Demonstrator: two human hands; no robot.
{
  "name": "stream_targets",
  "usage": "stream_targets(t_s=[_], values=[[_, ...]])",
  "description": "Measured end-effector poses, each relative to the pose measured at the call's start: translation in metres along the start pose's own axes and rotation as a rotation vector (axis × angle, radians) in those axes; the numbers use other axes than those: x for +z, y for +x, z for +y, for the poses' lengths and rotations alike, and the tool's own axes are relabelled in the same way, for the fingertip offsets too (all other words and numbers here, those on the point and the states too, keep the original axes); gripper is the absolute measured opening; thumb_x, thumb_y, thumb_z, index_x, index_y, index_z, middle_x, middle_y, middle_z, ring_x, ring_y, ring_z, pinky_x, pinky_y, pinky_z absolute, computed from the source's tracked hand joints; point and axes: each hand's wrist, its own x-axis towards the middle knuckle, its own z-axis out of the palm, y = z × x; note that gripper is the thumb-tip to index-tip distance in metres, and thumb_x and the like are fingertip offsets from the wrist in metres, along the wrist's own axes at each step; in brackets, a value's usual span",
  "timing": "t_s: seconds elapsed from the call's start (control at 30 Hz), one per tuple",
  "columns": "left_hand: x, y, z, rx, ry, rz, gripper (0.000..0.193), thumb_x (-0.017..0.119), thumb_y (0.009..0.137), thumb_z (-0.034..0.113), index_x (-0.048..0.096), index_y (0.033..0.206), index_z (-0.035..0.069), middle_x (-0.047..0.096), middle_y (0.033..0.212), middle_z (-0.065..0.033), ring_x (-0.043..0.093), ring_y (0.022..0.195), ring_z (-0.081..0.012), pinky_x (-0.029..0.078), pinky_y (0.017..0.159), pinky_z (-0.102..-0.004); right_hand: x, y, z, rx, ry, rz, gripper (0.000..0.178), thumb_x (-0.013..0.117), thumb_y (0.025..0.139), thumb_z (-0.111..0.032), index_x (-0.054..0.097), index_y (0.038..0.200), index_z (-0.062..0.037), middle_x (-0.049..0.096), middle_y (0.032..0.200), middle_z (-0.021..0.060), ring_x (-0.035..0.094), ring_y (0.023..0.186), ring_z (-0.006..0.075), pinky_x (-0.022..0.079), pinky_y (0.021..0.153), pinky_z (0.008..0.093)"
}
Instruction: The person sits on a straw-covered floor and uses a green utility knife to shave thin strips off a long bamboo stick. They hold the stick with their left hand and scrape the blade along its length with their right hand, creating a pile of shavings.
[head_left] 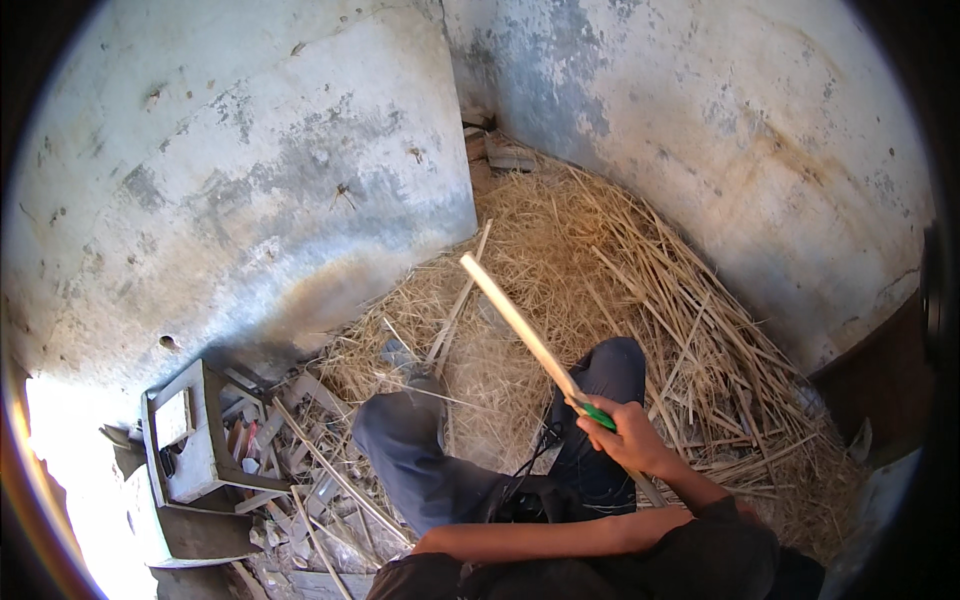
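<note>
A long, pale bamboo strip slants up and away over my bent knees. My right hand is closed around it near its lower part. A green handle sits in the same grip, against the strip; whatever it belongs to is hidden. Below the hand, the strip's lower end runs down toward my right forearm. My left forearm lies across my lap toward the right. The left hand itself is hidden behind my right arm.
Straw-like shavings cover the floor ahead. Long split strips lie along the right wall. At left, a wooden box frame stands beside scattered wood scraps. The left wall stands close; bright light comes from the lower left.
</note>
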Motion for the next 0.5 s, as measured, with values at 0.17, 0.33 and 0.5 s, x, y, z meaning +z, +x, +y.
stream_targets(t_s=[0.17, 0.33, 0.5], values=[[0.017, 0.007, -0.015, 0.005, 0.051, 0.009, 0.055, 0.047, 0.102, -0.001, 0.047, 0.156, 0.0, 0.049, 0.161, -0.0214, 0.045, 0.154, -0.0345, 0.037, 0.128, -0.0462, 0.009, -0.013, 0.015, -0.021, -0.101, 0.003, 0.035, 0.07, 0.107, -0.027, 0.072, 0.131, -0.0021, 0.069, 0.065, 0.0116, 0.074, 0.061, 0.0292, 0.053, 0.057, 0.0411], [0.057, 0.021, -0.057, 0.095, 0.204, 0.184, 0.058, 0.045, 0.102, -0.001, 0.043, 0.16, 0.001, 0.047, 0.164, -0.022, 0.042, 0.157, -0.0354, 0.035, 0.129, -0.0458, 0.005, -0.003, -0.008, 0.029, -0.008, 0.022, 0.039, 0.071, 0.105, -0.03, 0.071, 0.134, -0.0038, 0.067, 0.065, 0.0156, 0.073, 0.062, 0.036, 0.054, 0.058, 0.0443], [0.022, 0.007, -0.019, 0.04, 0.362, 0.044, 0.049, 0.055, 0.098, 0.007, 0.052, 0.146, 0.0, 0.058, 0.147, -0.0189, 0.054, 0.142, -0.034, 0.041, 0.124, -0.0446, 0.037, 0.015, -0.018, -0.183, -0.187, -0.033, 0.04, 0.071, 0.106, -0.023, 0.068, 0.14, -0.0017, 0.067, 0.066, 0.0112, 0.072, 0.058, 0.0214, 0.053, 0.057, 0.0388]])
